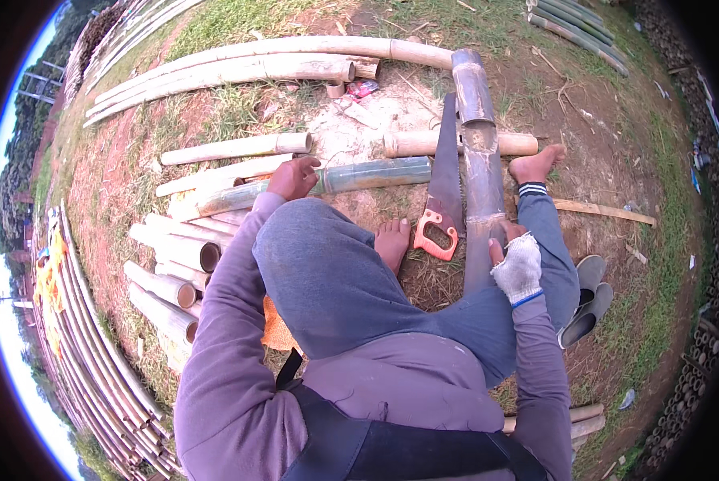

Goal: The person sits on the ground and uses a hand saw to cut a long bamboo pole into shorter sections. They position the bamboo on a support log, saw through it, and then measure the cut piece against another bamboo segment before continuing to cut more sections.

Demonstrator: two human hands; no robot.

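Note:
A greyish bamboo pole [484,192] runs away from my lap, with a cut-out opening in its upper side near the far end. My right hand [520,268], in a white knit glove with bare fingertips, grips its near part, thumb on top. Just left of that pole lies a handsaw [447,172] with a dark blade and orange handle, held by neither hand. A green-grey bamboo length [375,175] lies crosswise on the left. My bare left hand [295,178] is closed over it with curled fingers; part of the grip is hidden.
Cut pale bamboo pieces [175,246] are heaped at my left. A pale bamboo piece [407,144] lies crosswise beneath the notched pole. Long poles [279,68] stretch beyond. Pale sawdust [343,120] covers some ground. Slip-on shoes [588,301] sit right of my leg.

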